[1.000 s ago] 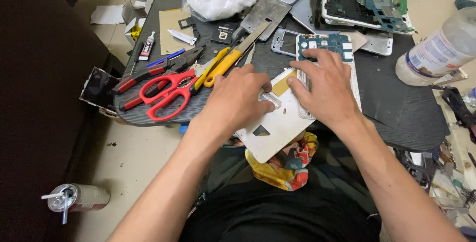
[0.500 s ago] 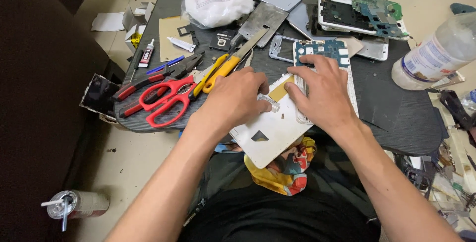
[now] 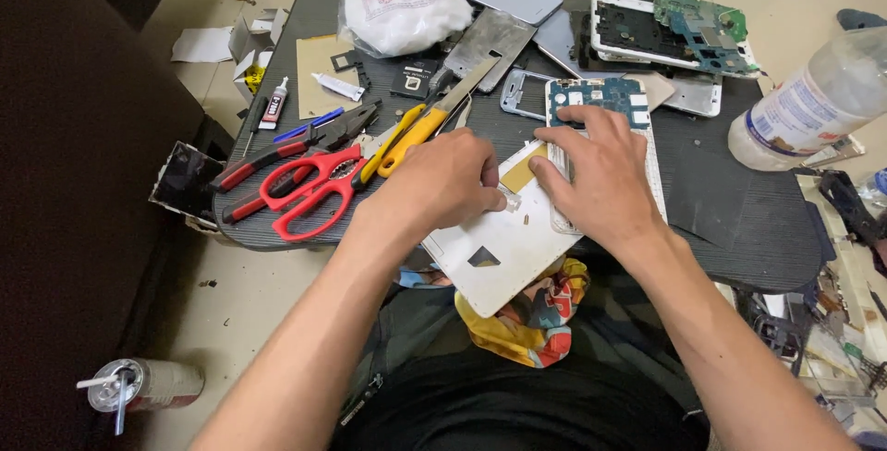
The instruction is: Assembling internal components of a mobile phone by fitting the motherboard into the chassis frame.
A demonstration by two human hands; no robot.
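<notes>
Head view shows our left hand [image 3: 443, 183] pinching a small clear piece [image 3: 511, 200] with narrow fingers over the white panel [image 3: 499, 248] at the worktop's [image 3: 739, 229] near edge; our right hand [image 3: 601, 174] presses flat on it, fingers spread. Compared with earlier, both hands barely shifted, suggesting careful prying.

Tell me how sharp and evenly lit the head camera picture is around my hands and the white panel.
Head view: soft, even light; the left hand and right hand are sharp on the white panel; only faint shadows beneath them. Mild glare on the plastic bottle; the dark left edge is underexposed; wide-angle stretch at corners.
</notes>
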